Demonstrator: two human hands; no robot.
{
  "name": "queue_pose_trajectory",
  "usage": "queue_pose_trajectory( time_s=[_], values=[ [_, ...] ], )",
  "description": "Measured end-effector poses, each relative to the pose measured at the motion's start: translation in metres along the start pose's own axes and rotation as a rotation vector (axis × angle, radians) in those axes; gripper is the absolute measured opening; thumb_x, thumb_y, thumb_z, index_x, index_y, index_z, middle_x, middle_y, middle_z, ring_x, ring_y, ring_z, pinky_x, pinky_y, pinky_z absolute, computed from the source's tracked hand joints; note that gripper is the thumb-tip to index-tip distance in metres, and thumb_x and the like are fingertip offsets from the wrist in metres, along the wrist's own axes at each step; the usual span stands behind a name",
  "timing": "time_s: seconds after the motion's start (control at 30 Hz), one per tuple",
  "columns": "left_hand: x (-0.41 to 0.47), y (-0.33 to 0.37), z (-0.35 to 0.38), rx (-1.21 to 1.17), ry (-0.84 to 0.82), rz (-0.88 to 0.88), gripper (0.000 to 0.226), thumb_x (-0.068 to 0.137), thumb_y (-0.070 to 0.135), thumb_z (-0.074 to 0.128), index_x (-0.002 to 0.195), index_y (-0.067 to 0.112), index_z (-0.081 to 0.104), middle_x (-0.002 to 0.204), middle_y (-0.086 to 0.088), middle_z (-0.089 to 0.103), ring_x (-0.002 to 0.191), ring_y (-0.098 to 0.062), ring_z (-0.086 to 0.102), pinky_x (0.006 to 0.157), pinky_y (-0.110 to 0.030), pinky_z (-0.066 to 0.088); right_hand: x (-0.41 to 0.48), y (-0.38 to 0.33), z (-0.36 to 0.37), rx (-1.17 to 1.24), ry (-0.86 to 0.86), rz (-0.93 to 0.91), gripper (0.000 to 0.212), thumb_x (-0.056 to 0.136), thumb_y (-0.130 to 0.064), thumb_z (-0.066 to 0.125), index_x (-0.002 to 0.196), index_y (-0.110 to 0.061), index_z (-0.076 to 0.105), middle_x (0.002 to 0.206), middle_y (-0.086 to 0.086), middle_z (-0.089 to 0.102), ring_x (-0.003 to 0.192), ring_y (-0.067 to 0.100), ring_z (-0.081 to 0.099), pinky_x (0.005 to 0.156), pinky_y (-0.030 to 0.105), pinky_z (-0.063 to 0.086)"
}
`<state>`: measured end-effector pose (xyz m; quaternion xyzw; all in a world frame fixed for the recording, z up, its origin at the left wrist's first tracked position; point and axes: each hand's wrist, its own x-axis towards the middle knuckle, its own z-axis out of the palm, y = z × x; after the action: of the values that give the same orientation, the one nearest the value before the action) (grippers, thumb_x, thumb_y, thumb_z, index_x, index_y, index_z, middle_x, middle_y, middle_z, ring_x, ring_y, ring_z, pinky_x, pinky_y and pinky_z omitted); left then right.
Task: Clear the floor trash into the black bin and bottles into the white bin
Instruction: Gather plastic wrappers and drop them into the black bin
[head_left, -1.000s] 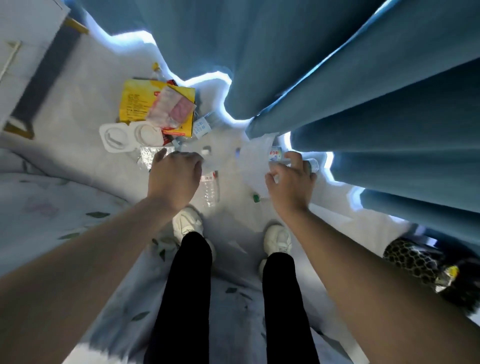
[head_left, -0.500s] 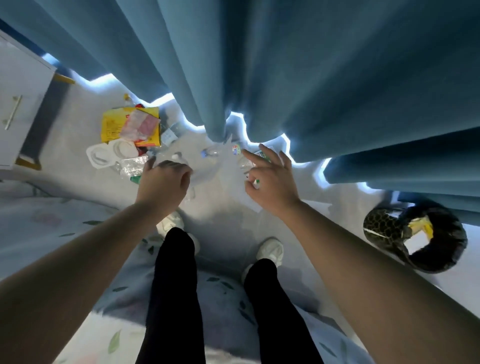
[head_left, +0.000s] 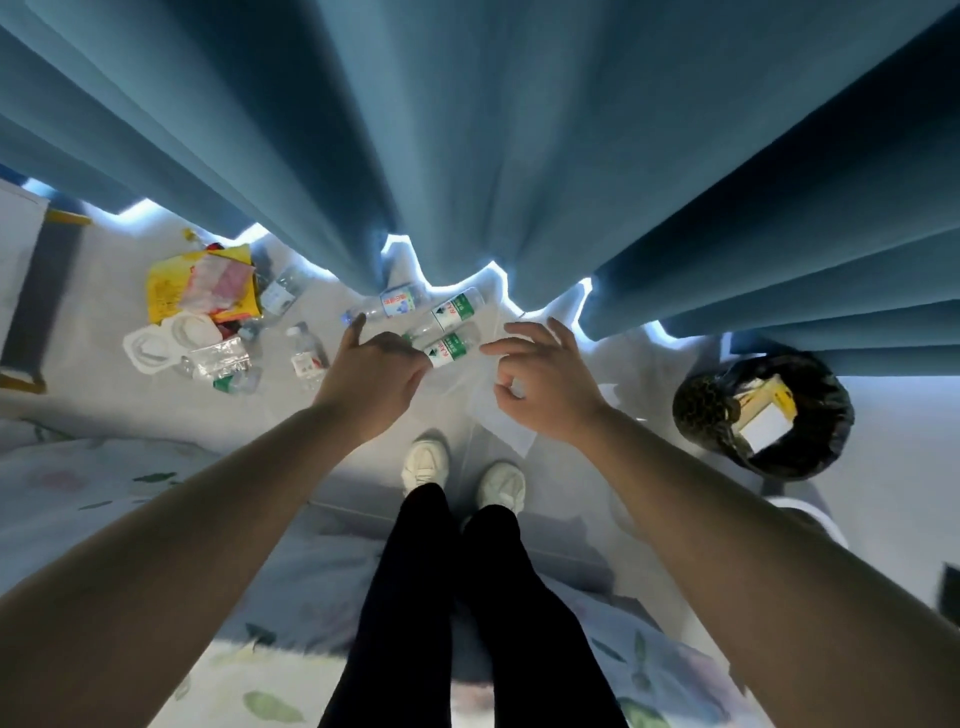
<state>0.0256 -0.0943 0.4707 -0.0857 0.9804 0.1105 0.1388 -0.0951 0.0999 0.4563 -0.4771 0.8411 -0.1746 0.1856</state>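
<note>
A green-labelled bottle (head_left: 451, 347) lies on the floor between both empty grips, its long axis running eight to two o'clock; the left hand (head_left: 375, 375), loosely spread, is nearer than the half-curled right hand (head_left: 546, 375).

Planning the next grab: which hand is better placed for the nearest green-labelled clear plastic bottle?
Left hand: its fingers are right beside the nearest green-labelled clear plastic bottle; the open right hand sits farther off.
</note>
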Motion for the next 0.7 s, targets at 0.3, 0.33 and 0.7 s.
queue_pose_trajectory(
  time_s=[0.3, 0.33, 0.7],
  values=[
    [0.042, 0.051, 0.005, -0.017, -0.02, -0.052, 0.023, 0.094, 0.022, 0.05, 0.094, 0.018, 0.073, 0.091, -0.009, 0.071, 0.095, -0.03, 0.063, 0.105, -0.044, 0.028, -0.053, 0.073, -0.01, 0.114, 0.088, 0.461, 0.01, 0.085, -0.021, 0.06, 0.082, -0.016, 0.068, 0.089, -0.004, 0.069, 0.094, 0.021, 0.06, 0.106, 0.04, 0.03],
    [0.049, 0.065, 0.007, -0.026, -0.022, -0.075, 0.024, 0.094, 0.022, 0.049, 0.094, 0.018, 0.072, 0.088, -0.009, 0.071, 0.093, -0.031, 0.063, 0.103, -0.043, 0.03, -0.062, 0.087, -0.014, 0.151, 0.104, 0.52, 0.011, 0.087, -0.021, 0.059, 0.085, -0.016, 0.068, 0.092, -0.004, 0.069, 0.093, 0.02, 0.061, 0.102, 0.036, 0.033],
    [0.131, 0.272, 0.095, -0.284, -0.14, -0.229, 0.025, 0.096, 0.021, 0.049, 0.105, 0.02, 0.072, 0.103, -0.005, 0.073, 0.096, -0.03, 0.064, 0.088, -0.035, 0.046, -0.217, 0.283, -0.048, 0.559, 0.213, 0.986, 0.02, 0.092, -0.018, 0.058, 0.107, -0.009, 0.067, 0.098, -0.002, 0.066, 0.089, 0.011, 0.057, 0.075, 0.021, 0.037]
  ],
)
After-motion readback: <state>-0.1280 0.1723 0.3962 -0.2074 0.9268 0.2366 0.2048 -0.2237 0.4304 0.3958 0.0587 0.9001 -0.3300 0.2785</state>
